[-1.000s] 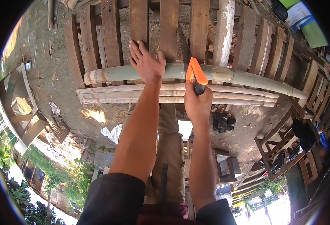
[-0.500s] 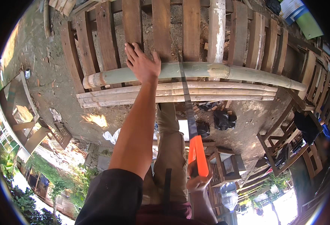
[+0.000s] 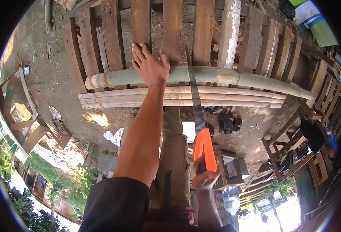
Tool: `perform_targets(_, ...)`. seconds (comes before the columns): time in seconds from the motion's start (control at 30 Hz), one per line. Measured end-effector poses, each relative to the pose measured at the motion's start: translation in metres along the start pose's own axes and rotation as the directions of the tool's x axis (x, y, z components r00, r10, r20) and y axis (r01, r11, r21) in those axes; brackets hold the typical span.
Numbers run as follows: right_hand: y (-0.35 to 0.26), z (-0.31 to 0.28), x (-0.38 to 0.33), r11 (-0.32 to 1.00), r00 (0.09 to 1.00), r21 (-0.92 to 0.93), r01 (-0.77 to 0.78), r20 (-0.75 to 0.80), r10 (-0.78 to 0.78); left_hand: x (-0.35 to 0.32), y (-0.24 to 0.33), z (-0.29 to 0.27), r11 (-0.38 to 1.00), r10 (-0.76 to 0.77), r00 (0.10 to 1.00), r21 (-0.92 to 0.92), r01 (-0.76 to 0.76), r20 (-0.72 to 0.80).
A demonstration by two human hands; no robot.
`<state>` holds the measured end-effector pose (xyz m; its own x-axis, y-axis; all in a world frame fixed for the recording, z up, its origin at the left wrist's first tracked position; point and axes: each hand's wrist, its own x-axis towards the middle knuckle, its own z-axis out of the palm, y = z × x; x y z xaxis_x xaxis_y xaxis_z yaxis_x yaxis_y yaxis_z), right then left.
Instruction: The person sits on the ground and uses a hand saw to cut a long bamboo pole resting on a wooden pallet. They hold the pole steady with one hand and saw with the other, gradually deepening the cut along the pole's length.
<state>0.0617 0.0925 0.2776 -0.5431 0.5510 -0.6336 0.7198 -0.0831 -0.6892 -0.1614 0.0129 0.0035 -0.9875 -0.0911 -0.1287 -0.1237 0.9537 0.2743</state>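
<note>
A thick green bamboo pole (image 3: 139, 76) lies crosswise on a slatted wooden bench (image 3: 172, 34). My left hand (image 3: 151, 69) presses flat on the pole, fingers spread and pointing away from me. In my right hand (image 3: 206, 176) is the orange handle of a handsaw (image 3: 205, 145); the fingers are wrapped round it. Its dark blade crosses the pole just right of my left hand, and the tip reaches past the far side between two slats. How deep the blade sits in the bamboo I cannot tell. Thinner split bamboo strips (image 3: 224, 96) lie along the near edge.
Black plastic bags (image 3: 229, 123) rest on the ground beyond the strips' near side. A wooden frame (image 3: 294, 143) stands at right, and a small wooden stool (image 3: 232, 170) by my right hand. At far left are a tin can (image 3: 26, 69) and a white-edged table (image 3: 8, 127).
My right hand has pushed the saw forward, away from me, so more of the blade lies beyond the pole. My left hand keeps its place on the bamboo; the whole view has shifted slightly.
</note>
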Motion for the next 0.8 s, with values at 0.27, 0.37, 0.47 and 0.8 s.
perform_targets(0.27,0.014,0.071,0.149,0.992,0.992,-0.003,0.127,0.006,-0.127,-0.003,-0.001,0.0,1.0,0.018,1.0,-0.008,-0.018,0.016)
perform_targets(0.37,0.009,0.085,0.168,0.987,0.987,-0.02,0.162,0.013,-0.162,-0.003,-0.002,0.001,0.999,0.038,0.999,0.001,-0.038,0.031)
perform_targets(0.47,0.003,0.039,0.08,0.991,0.992,-0.116,0.07,0.117,-0.056,-0.003,-0.006,0.002,0.999,-0.022,0.999,0.042,0.021,0.028)
perform_targets(0.8,-0.019,0.072,0.155,0.997,0.999,-0.064,0.042,0.004,-0.041,-0.002,0.0,-0.003,1.0,-0.018,0.999,0.016,0.017,0.036)
